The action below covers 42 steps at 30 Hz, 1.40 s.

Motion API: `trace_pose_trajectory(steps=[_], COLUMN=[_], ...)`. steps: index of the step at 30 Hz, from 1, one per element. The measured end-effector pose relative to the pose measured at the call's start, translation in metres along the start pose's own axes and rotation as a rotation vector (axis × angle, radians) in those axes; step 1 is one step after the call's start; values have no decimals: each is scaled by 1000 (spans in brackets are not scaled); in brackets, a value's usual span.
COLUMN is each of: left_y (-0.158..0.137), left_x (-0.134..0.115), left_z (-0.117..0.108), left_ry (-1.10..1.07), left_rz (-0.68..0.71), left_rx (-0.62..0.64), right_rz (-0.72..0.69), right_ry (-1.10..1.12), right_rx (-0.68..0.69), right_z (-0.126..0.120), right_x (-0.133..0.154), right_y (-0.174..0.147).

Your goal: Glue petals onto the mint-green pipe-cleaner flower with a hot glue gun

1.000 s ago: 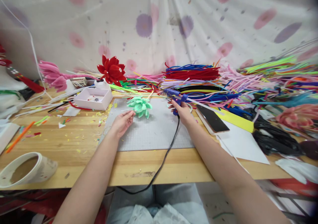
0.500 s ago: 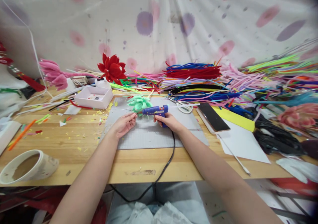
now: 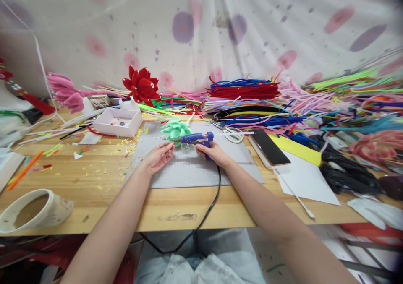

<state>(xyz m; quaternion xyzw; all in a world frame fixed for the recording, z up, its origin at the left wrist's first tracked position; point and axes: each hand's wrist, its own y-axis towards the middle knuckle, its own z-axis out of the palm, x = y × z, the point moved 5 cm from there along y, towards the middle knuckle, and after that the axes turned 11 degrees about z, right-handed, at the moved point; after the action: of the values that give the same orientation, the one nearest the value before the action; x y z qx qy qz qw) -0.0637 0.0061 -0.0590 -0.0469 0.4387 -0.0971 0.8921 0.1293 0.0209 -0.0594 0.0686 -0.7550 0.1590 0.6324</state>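
My right hand [image 3: 211,152] is closed round the handle of a blue hot glue gun [image 3: 197,139], whose nozzle points left and whose clear glue stick sticks out of the back. Its black cord runs down over the table edge. My left hand [image 3: 160,156] is pinched at the nozzle tip; what sits between its fingertips is too small to make out. Just behind the gun, a mint-green pipe-cleaner flower [image 3: 176,129] rests on the grey cutting mat [image 3: 192,175], partly hidden by the gun.
Scissors [image 3: 233,135] lie on the mat's back right, beside a phone [image 3: 270,147]. At the back are bundles of pipe cleaners [image 3: 245,92] and a red flower [image 3: 141,84]. A white box [image 3: 118,126] and a cup [image 3: 36,210] stand on the left.
Both hands and the glue gun stay almost in place, with the left fingertips still at the nozzle. The whole view has shifted very slightly.
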Motion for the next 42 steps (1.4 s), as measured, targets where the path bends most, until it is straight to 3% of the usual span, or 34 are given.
trace_pose_trajectory(steps=[42], left_y=[0], left_x=[1], left_z=[3], left_ry=[0], left_rz=[-16], left_rx=[-42], right_rz=[29], right_ry=[-29], right_rx=[-11], right_z=[4], right_x=[2], right_y=[0])
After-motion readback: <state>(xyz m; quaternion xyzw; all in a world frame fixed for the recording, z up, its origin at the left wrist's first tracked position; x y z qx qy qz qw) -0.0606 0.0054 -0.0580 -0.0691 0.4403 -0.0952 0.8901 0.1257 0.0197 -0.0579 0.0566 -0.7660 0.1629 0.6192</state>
